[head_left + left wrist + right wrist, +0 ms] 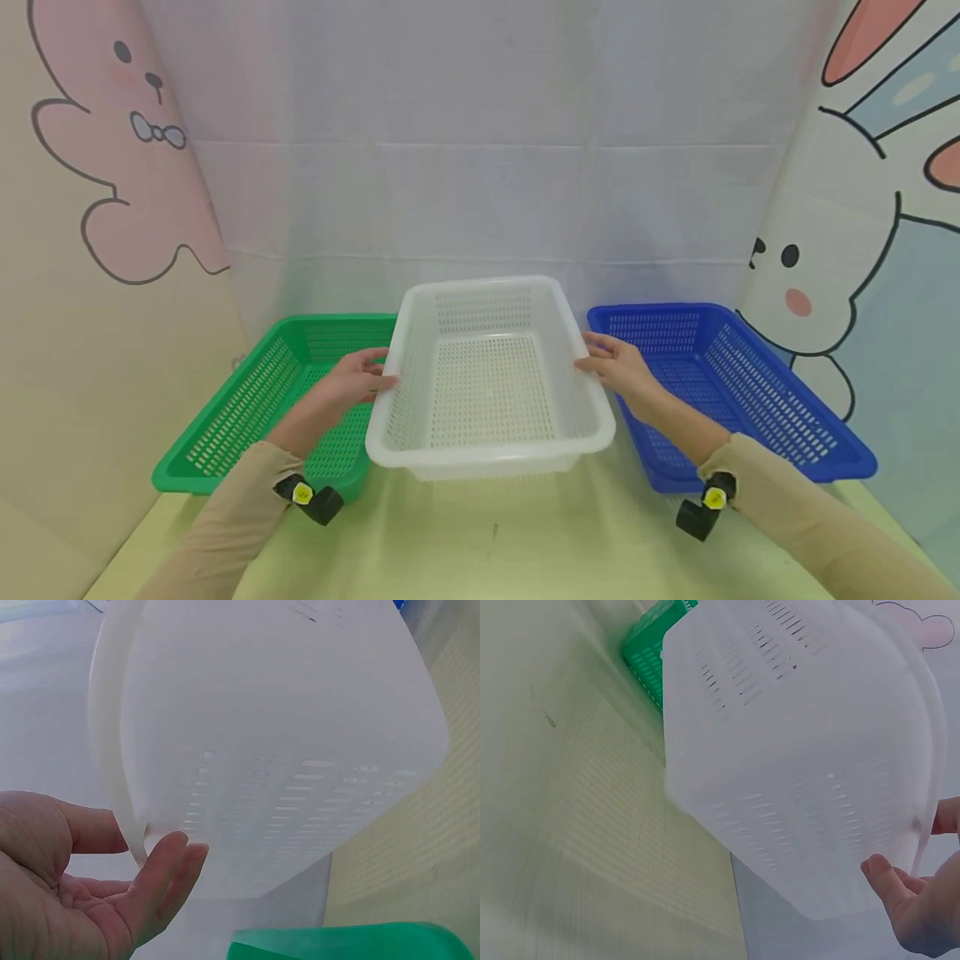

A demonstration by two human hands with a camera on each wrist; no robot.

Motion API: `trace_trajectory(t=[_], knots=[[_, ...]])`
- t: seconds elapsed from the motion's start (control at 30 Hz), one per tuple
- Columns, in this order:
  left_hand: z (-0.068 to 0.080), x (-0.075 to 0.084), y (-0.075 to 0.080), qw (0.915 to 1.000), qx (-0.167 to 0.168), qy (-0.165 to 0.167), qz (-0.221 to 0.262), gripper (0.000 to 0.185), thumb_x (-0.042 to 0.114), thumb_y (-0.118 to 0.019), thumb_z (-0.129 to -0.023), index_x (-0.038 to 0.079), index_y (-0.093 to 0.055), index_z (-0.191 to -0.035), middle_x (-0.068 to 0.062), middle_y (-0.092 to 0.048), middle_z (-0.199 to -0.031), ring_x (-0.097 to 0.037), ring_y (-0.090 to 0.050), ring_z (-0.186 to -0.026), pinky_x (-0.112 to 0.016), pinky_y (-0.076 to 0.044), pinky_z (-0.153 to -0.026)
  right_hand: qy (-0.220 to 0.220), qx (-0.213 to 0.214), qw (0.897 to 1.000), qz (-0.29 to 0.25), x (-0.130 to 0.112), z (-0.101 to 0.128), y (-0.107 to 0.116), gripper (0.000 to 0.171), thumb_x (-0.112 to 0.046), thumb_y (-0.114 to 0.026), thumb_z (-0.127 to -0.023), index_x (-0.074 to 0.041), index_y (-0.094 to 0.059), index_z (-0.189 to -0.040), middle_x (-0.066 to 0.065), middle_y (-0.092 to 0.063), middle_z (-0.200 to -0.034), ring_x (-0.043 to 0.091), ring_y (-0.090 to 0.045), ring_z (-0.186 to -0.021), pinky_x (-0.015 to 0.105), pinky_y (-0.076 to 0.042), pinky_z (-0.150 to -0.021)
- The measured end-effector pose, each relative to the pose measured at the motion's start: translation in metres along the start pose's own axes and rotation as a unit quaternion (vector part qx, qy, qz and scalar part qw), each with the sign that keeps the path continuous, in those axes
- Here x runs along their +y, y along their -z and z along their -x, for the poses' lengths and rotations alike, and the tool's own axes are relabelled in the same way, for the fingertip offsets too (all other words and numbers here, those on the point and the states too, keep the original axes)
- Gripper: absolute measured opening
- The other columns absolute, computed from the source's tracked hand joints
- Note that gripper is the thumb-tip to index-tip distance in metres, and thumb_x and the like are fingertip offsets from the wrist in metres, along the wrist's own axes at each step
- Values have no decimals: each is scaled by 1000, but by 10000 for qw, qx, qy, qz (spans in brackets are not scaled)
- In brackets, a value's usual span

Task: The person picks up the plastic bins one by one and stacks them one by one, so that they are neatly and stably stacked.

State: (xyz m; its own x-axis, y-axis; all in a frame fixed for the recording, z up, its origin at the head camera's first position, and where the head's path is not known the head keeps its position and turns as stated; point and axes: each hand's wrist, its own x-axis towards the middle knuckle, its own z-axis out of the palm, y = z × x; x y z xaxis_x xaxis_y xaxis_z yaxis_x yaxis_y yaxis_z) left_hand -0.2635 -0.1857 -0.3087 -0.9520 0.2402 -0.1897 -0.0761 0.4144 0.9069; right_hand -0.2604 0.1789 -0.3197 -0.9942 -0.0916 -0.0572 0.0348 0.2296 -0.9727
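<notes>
A white perforated plastic basket (491, 392) is held up off the table between both hands, its inside facing the head camera. My left hand (354, 379) grips its left rim, thumb over the edge and fingers beneath. On the opposite side, my right hand (618, 371) pinches the right rim in the same way. In the left wrist view the left hand (97, 877) holds the rim beside the basket's slotted wall (277, 750). The right wrist view shows the basket's underside (795, 742) tilted above the table, with the right hand (926, 900) at its rim.
A green basket (225, 412) stands on the left, partly behind the left arm. To the right is a blue basket (795, 400). All are over a pale yellow-green table (480, 542). A white curtain (480, 200) hangs behind, with cartoon-printed cloth at both sides.
</notes>
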Motion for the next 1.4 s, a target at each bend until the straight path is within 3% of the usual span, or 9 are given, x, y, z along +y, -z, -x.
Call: trace_trajectory(t=[0.27, 0.4, 0.63, 0.93, 1.07, 1.2, 1.4], knots=[[9, 6, 19, 9997, 208, -92, 26, 65, 9, -51, -93, 4, -14, -146, -24, -34, -140, -36, -45, -120, -51, -39, -98, 527, -243, 9974, -437, -3, 1, -8, 63, -10, -55, -88, -4, -25, -143, 18, -34, -143, 20, -54, -112, 26, -50, -85], [13, 6, 29, 9995, 278, -150, 57, 65, 10, -50, -93, 5, -14, -146, -24, -34, -141, -31, -52, -114, -48, -42, -95, 675, -274, 9944, -765, -9, 3, -17, 62, -7, -53, -88, -2, -24, -143, 19, -32, -144, 17, -54, -113, 21, -50, -83], [21, 7, 43, 9982, 555, -198, 74, 63, 12, -50, -94, 6, -16, -146, -23, -38, -138, -12, -61, -92, -32, -50, -79, 817, -458, 9750, -2013, -15, 6, -37, 64, 3, -48, -84, 1, -21, -143, 21, -29, -145, 3, -58, -98, 18, -50, -81], [25, 2, 60, 9959, 794, -400, 151, 61, 13, -50, -94, 5, -18, -145, -25, -38, -138, -2, -60, -86, -27, -51, -76, 873, -384, 9613, -2584, -16, 3, -62, 63, 7, -41, -79, 1, -24, -140, 20, -32, -144, 11, -55, -107, 18, -49, -80], [31, 3, 72, 9955, 793, -501, 153, 62, 16, -51, -94, 4, -19, -145, -11, -51, -124, 2, -59, -84, -24, -50, -76, 1034, -506, 9549, -2736, -19, 1, -69, 65, 7, -41, -78, 1, -23, -140, 19, -32, -145, 19, -49, -118, 19, -49, -80], [37, 7, 83, 9959, 698, -569, 34, 64, 19, -51, -94, 3, -17, -145, 8, -54, -109, 1, -59, -86, -24, -49, -77, 1139, -640, 9475, -2917, -22, 1, -74, 67, 7, -42, -76, 1, -23, -140, 19, -30, -145, 24, -42, -125, 19, -49, -81], [46, 11, 99, 9970, 517, -573, -35, 67, 14, -53, -92, -1, -13, -145, 18, -54, -98, 1, -60, -85, -23, -52, -75, 1263, -969, 9373, -3100, -24, 1, -84, 72, 7, -41, -74, -1, -20, -142, 20, -28, -146, 15, -49, -116, 19, -47, -83]])
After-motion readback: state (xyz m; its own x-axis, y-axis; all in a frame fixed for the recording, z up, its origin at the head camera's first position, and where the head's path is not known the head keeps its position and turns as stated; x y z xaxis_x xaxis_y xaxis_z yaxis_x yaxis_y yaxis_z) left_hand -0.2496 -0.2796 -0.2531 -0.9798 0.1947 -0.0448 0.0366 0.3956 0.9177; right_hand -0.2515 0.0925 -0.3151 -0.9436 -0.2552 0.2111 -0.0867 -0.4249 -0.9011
